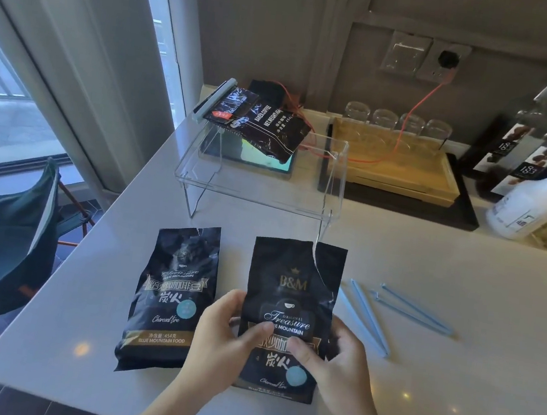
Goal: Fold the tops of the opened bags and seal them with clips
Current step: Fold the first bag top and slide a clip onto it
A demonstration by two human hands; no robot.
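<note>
Both hands, left (pixel 219 335) and right (pixel 332 363), pinch the torn bag (pixel 288 316). Clips (pixel 390 311) lie right of it. Risk: the tear may lengthen during folding.

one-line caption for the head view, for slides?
Both hands, left hand and right hand, grip an opened coffee bag; blue clips lie beside it.

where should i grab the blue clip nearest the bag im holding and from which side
Take the nearest blue clip around its middle, coming straight down from above with thumb and finger across its thin width. It lies flat on the counter, long and narrow, with bare surface on both sides. The right hand is closest, though it now grips the coffee bag.
</note>
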